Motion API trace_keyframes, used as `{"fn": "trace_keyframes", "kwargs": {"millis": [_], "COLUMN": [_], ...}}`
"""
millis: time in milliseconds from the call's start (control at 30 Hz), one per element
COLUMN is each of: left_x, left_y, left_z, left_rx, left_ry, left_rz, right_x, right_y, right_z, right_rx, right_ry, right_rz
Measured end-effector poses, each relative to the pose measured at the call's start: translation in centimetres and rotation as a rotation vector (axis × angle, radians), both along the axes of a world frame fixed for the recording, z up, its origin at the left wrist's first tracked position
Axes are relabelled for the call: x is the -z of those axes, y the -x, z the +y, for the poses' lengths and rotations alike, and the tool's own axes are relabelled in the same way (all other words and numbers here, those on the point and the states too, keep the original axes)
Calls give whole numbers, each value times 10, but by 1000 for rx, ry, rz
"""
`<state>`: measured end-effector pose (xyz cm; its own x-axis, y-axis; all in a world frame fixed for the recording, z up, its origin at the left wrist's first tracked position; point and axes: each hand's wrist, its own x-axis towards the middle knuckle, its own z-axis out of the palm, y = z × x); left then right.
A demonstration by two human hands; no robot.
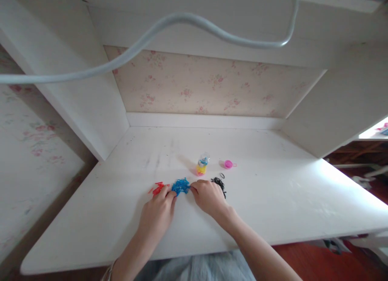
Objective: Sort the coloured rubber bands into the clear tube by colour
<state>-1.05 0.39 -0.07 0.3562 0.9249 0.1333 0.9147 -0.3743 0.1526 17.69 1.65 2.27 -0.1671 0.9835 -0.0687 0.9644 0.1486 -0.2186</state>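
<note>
A small heap of blue rubber bands [181, 186] lies on the white table between my two hands. My left hand [159, 208] rests at its left side, thumb against the blue bands and the other fingertips by a red heap of rubber bands [158, 188]; finger and thumb look a little apart. At the right edge of the blue heap, my right hand [209, 196] has its thumb and finger pinched together, seemingly on a blue band. Black rubber bands [218, 185] are partly hidden behind that hand.
A small clear container [202, 164] with yellow and blue contents stands behind the heaps. To its right are a pink cap with a loop [228, 164] and a single black band [222, 176]. A white cable [182, 17] hangs across the upper view, below a shelf.
</note>
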Motion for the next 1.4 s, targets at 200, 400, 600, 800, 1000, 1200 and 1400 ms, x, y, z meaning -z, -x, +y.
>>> {"fn": "trace_keyframes", "kwargs": {"millis": [200,400,600,800,1000,1200,1400], "left_x": [1,8,14,17,27,27,24], "left_y": [-4,-5,-6,-6,-8,-8,-7], "left_z": [-3,-10,-18,-17,-14,-14,-15], "left_rx": [-33,-52,-39,-47,-58,-55,-48], "left_ry": [-49,-112,-157,-192,-317,-300,-249], "left_rz": [16,-23,0,44,50,45,25], "right_x": [-2,-5,-10,-25,-48,-70,-81], "right_y": [-6,-15,-21,-31,-50,-59,-56], "right_z": [0,-2,-2,-7,-3,16,29], "right_rx": [4,30,83,72,46,52,-21], "right_ry": [-13,-56,-95,-192,-417,-465,-394], "right_rz": [37,64,112,186,243,-23,-338]}}
